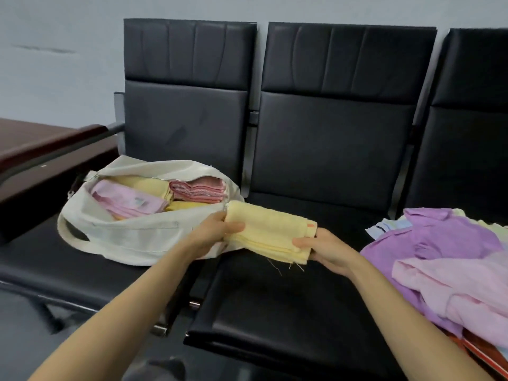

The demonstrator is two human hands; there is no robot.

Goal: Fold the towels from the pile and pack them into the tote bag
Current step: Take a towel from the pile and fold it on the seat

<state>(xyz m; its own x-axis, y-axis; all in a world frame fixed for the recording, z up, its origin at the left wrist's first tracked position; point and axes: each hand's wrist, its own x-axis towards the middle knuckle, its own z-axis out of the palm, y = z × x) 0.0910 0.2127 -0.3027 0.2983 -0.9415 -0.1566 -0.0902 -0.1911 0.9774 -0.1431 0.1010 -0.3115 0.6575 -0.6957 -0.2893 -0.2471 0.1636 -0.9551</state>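
Note:
A folded yellow towel (270, 231) hangs just above the middle black seat, held at both ends. My left hand (217, 232) grips its left end, thumb on top, right beside the tote bag's mouth. My right hand (323, 248) grips its right end near an orange tag. The cream tote bag (132, 232) lies open on the left seat and holds folded pink (123, 200), yellow (148, 185) and rose striped (199, 189) towels. A pile of loose purple and pink towels (445, 259) sits on the right seat.
Three black padded seats (316, 298) stand in a row against a grey wall. A dark brown table edge (41, 144) lies at far left beyond the armrest. Grey floor shows at lower left.

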